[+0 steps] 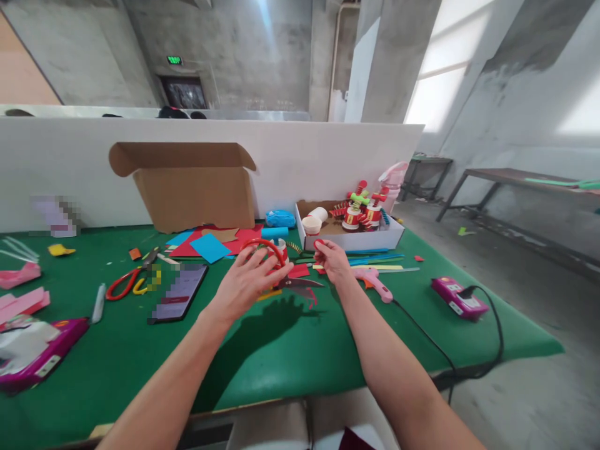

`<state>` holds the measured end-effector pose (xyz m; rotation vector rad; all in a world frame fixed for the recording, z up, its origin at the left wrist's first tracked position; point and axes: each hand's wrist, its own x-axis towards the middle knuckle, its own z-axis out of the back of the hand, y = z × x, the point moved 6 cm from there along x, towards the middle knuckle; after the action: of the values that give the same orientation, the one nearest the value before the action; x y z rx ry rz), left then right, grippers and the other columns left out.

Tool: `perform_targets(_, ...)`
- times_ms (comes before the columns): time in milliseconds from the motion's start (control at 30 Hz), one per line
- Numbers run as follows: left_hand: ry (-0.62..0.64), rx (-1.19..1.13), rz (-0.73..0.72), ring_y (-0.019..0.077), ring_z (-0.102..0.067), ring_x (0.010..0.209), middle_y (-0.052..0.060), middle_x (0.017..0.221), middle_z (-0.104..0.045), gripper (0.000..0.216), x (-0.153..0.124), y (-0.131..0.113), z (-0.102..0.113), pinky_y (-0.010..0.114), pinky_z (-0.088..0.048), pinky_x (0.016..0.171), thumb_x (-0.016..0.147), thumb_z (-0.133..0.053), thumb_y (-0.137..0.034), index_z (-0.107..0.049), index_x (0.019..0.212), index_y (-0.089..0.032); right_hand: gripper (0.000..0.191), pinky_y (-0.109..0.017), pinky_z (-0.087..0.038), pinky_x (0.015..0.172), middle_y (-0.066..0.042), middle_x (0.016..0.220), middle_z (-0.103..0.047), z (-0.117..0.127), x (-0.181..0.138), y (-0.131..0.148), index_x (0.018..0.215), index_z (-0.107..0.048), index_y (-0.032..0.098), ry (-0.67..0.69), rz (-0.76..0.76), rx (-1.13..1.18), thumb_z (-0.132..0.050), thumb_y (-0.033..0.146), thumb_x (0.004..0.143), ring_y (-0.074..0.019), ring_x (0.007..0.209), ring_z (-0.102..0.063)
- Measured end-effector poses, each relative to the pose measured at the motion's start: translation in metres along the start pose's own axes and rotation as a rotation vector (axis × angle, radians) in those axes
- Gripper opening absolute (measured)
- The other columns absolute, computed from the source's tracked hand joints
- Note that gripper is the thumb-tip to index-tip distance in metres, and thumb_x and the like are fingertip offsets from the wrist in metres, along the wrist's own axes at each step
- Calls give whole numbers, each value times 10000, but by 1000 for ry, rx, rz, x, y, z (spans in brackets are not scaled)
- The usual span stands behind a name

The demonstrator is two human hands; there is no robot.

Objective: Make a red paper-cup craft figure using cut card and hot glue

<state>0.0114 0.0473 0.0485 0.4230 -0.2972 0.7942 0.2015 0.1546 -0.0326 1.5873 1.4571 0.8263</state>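
My left hand (255,273) has its fingers about the red handles of a pair of scissors (304,284), whose blades point right above the green table. Between the thumb and fingers of my right hand (334,261) is a small red rounded piece (319,244), which looks like paper. Behind the scissors stands a white cup with red on it (283,250), partly hidden by my left hand. Under the blades lies a curled pink-red scrap (311,299). A pink glue gun (375,281) rests beside my right wrist.
A shallow white box (356,240) at the back holds paper cups and decorated cup figures. Red and blue paper sheets (210,248), a phone (180,294), red-handled pliers (124,284) and an open cardboard box (197,194) are on the left. A black cord runs from a purple power box (459,300).
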Motion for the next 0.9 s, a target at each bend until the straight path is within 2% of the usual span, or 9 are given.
perform_targets(167,122,-2,-176,190,-425,1211,21,1192,-588,550,9,-5,24,450,-277,1063,875,-391,-48,-447,1289,-406,372,-214,-420,493,69,505,-525,-5,-2,-1,612,-575,189,34,-11,9,-835,344,395,-59,463,-468)
perform_targets(300,169,-31,-211,170,-429,1193,6,1173,-590,549,13,6,48,414,-275,1056,869,-376,-37,-469,1257,-415,351,-212,-407,501,67,498,-530,-14,-6,-3,638,-597,188,110,-15,-40,-815,372,433,-64,469,-473)
perform_targets(400,108,-6,-127,191,-418,1182,12,1186,-572,492,23,25,62,461,-254,1043,892,-337,-88,-469,1275,-367,358,-215,-400,508,66,503,-543,-18,-9,-7,656,-609,185,110,-21,-62,-808,383,434,-65,466,-472)
perform_targets(467,-32,-17,31,214,-455,1126,47,1169,-571,430,32,40,64,461,-297,1004,889,-354,-149,-496,1265,-302,359,-216,-389,503,62,493,-543,-20,-12,-10,654,-613,180,112,-27,-82,-804,392,436,-68,461,-470)
perform_targets(500,-93,-90,97,208,-491,1075,66,1130,-580,399,35,45,59,402,-358,960,874,-399,-201,-504,1255,-259,352,-216,-382,500,60,484,-538,-22,-13,-11,653,-618,177,121,-24,-97,-801,396,445,-70,461,-469)
perform_targets(567,-138,-308,205,169,-560,928,68,1063,-598,412,41,49,36,292,-450,815,853,-448,-284,-474,1256,-198,330,-213,-379,504,52,487,-542,-24,-16,-10,642,-621,171,143,1,-120,-793,393,469,-72,472,-475)
perform_targets(667,-189,-495,369,140,-586,774,33,917,-635,375,41,46,-7,255,-474,714,873,-405,-333,-470,1208,-177,325,-218,-383,504,39,507,-560,-23,-15,-7,636,-616,169,151,27,-105,-787,404,489,-74,472,-477)
perform_targets(767,-189,-523,399,159,-607,790,48,972,-647,377,35,34,-39,284,-486,716,858,-424,-315,-457,1217,-202,356,-235,-416,530,23,576,-602,-17,-10,-1,638,-601,175,93,72,-22,-801,411,462,-88,502,-511)
perform_targets(900,-155,-440,388,210,-627,906,107,1087,-634,392,21,23,-50,321,-490,734,872,-387,-258,-427,1256,-192,342,-246,-436,555,28,600,-600,-14,-10,7,654,-605,180,71,125,28,-806,384,466,-89,515,-512)
